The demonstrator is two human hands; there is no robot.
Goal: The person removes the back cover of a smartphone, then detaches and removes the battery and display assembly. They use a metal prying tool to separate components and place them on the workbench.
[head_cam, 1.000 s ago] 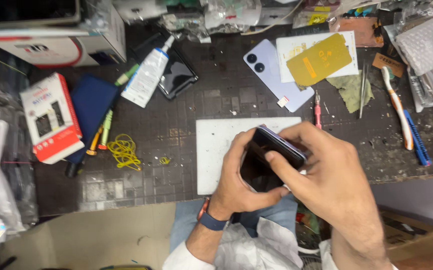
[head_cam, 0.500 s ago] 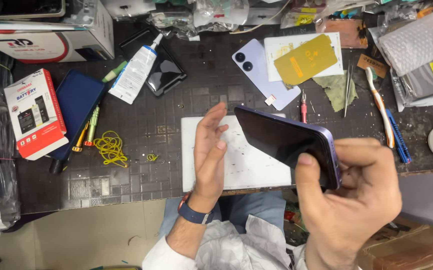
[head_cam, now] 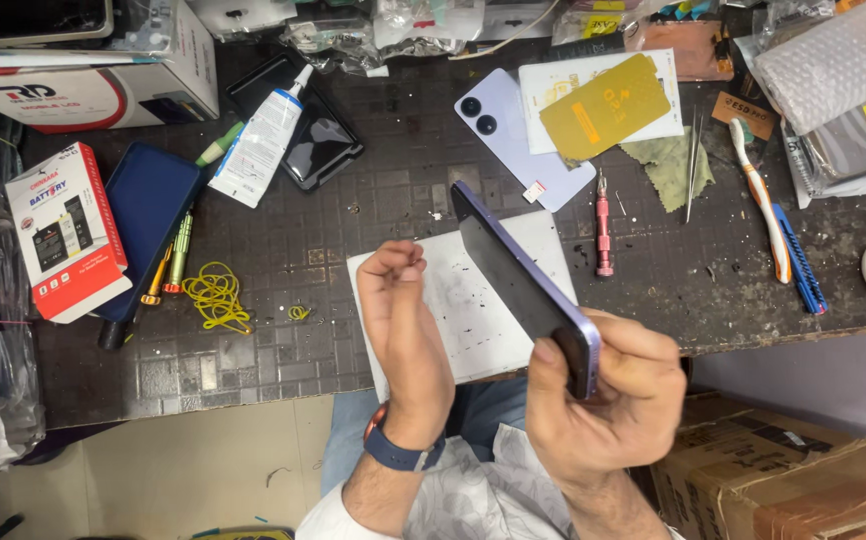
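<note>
My right hand (head_cam: 613, 395) grips a dark purple phone (head_cam: 518, 275) by its lower end and holds it on edge above a white sheet (head_cam: 463, 310) on the dark gridded mat (head_cam: 333, 250). The phone's far end points away toward the back of the bench. My left hand (head_cam: 403, 320) hovers just left of the phone with fingers curled in and nothing in it. A blue watch band is on my left wrist.
A lilac phone back cover (head_cam: 518, 135) and a yellow film sheet (head_cam: 603, 105) lie behind. A red screwdriver (head_cam: 603, 225), tweezers (head_cam: 693, 165), toothbrush (head_cam: 758, 195), glue tube (head_cam: 263, 140), dark phone (head_cam: 318, 150), red box (head_cam: 68, 230), yellow rubber bands (head_cam: 215, 295) and cardboard box (head_cam: 783, 480) surround.
My left hand let go of the phone, opened flat beside it, then curled its fingers. My right hand turned the phone from flat to edge-on and raised it.
</note>
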